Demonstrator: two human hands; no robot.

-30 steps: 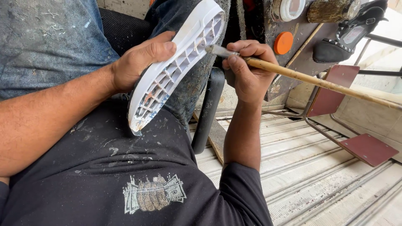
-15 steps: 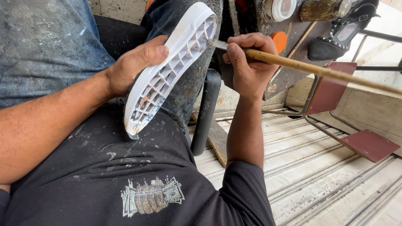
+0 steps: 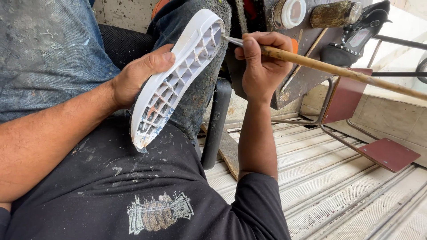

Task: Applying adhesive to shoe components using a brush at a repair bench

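- Left hand (image 3: pixel 138 78) is gripping the white shoe sole (image 3: pixel 175 75) against a jeans-clad knee (image 3: pixel 195 95).
- Right hand (image 3: pixel 262 62) is pinching a wooden-handled brush (image 3: pixel 338 69), its tip touching the sole's end.
- Black shoe (image 3: pixel 356 38) is sitting beyond, behind the handle.

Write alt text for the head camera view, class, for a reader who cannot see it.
A person's left hand holds a white shoe sole with its gridded inside facing up, while the right hand touches a long wooden-handled brush to the sole's top edge. A black shoe sits on a stained stand behind.
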